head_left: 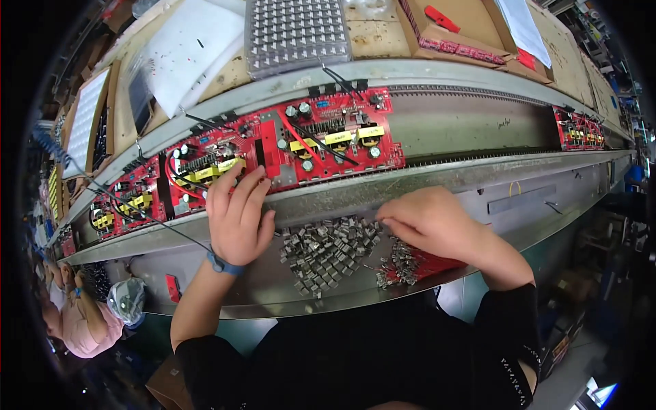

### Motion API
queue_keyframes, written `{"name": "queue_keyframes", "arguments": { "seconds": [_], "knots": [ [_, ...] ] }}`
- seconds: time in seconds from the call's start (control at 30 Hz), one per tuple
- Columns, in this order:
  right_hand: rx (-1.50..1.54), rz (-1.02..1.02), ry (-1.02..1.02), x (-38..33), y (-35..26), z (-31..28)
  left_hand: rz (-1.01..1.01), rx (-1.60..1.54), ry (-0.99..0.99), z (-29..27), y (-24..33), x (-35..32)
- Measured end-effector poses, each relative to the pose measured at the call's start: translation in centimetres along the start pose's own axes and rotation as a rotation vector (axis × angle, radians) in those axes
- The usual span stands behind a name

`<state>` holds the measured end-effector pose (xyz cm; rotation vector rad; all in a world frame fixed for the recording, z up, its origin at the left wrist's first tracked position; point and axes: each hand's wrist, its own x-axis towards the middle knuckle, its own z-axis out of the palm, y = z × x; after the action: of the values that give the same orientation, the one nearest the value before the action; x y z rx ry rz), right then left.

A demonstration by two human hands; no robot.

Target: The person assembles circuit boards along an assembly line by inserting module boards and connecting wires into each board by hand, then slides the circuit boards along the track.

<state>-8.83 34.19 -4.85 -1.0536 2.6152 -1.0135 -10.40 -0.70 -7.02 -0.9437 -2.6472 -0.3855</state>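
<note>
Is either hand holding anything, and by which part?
The left hand holds nothing visible, spread over the red circuit boards. The right hand is at the small metal pieces; whether it holds one cannot be told.

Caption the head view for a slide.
Left hand over the near edge of red circuit boards, right hand bunched beside a pile of small metal parts.

Long metal workbench [249, 294], worn wooden tabletop [376, 39] beyond, green floor [253, 329] below, dim clutter [581, 283] at right

Red circuit boards [326, 162], yellow transformers [337, 139], silvery clips [328, 253], blue wristband [232, 269].
</note>
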Motion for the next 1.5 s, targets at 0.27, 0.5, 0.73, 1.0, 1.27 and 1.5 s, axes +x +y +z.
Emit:
{"name": "queue_keyframes", "arguments": {
  "seconds": [0.27, 0.5, 0.73, 1.0, 1.27, 1.5],
  "knots": [
    [-0.356, 0.103, -0.268, -1.5, 0.2, 4.8, -0.079, 0.025, -0.116, 0.1, 0.8, 0.4],
    [-0.309, 0.075, -0.234, -1.3, -0.4, 3.9, -0.098, 0.023, -0.176, 0.1, 0.7, 0.2],
    [-0.095, 0.024, -0.153, 0.1, -1.6, -2.1, -0.083, 0.005, -0.212, -0.1, 0.5, 0.7],
    [-0.323, 0.022, 0.401, 6.0, 8.1, -3.9, -0.096, 0.012, -0.229, -0.2, 0.7, 1.0],
    [-0.392, 0.032, 0.412, 6.7, 10.3, -2.4, -0.123, 0.0, -0.27, -0.4, 0.6, 0.7],
    [-0.382, 0.008, 0.414, 6.7, 10.2, -2.3, -0.116, -0.007, -0.276, -0.2, 0.4, 0.6]
  ]
}}
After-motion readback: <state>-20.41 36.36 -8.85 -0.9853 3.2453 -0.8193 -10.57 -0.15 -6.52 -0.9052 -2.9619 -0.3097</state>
